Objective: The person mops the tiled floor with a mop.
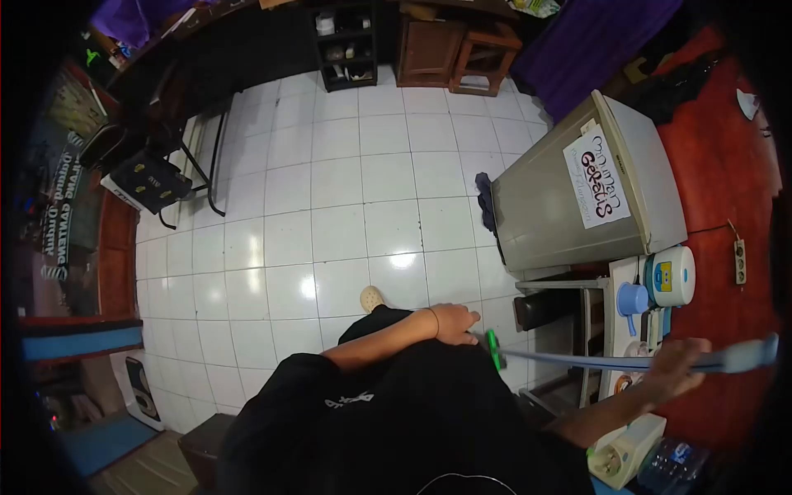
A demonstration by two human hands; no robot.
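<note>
A long blue-grey handle (577,360) runs sideways across the right half of the view, from a green end piece (495,350) to a thick pale-blue end at the far right. My right hand (681,367) is wrapped around this long-handled tool near its pale end. What kind of tool it is does not show. In front of my black shirt, my left hand (454,323) is loosely curled with nothing visible in it, just left of the green piece. A beige clog (372,299) shows on my foot, below the left forearm.
White floor tiles (338,223) stretch ahead. A grey refrigerator (549,194) with a paper sign stands at right, beside a shelf holding a light-blue dipper (633,299) and a white tub (672,276). At left is a chair (157,177); dark shelves (346,49) and a wooden cabinet (429,51) line the back.
</note>
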